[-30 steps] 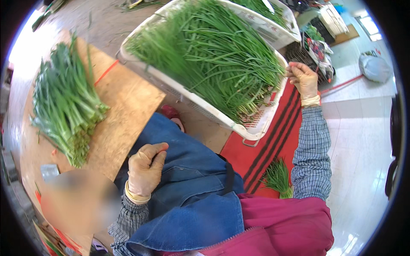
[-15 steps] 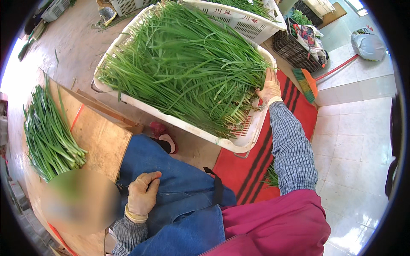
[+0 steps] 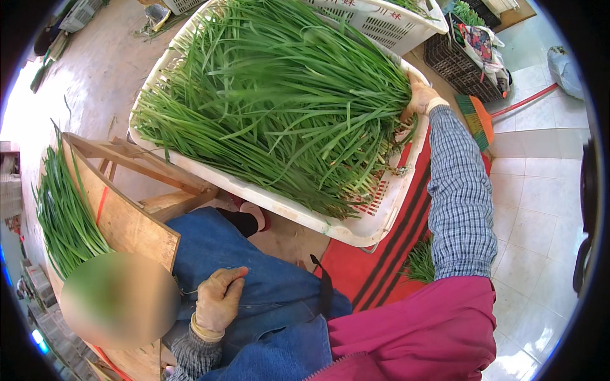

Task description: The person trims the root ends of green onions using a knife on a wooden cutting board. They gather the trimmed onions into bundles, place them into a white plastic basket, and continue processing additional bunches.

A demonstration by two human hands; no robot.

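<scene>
A large white plastic crate [image 3: 305, 230] is heaped with long green garlic chives [image 3: 273, 108], their pale cut ends toward its right side. My right hand [image 3: 420, 96], in a thin pale glove, is at the crate's far right corner, with its fingers closed round the pale ends of a bunch. The blades of that bunch spread leftward over the heap, some blurred by motion. My left hand [image 3: 219, 295], gloved too, rests above my blue apron [image 3: 210, 244] with its fingers curled and the thumb against them. Nothing shows in it.
On my left, a wooden board [image 3: 136, 222] with a red band carries another pile of chives [image 3: 67, 219]. Behind the crate stands a second white crate [image 3: 406, 32]; a black crate [image 3: 454, 63] and an orange-green broom [image 3: 476, 120] are at right. Loose chives [image 3: 419, 260] lie on the red mat [image 3: 343, 270].
The view has shifted, so the crate sits a little differently. My right hand has moved along the crate's right side, closing round chive ends. My left hand stays over the apron.
</scene>
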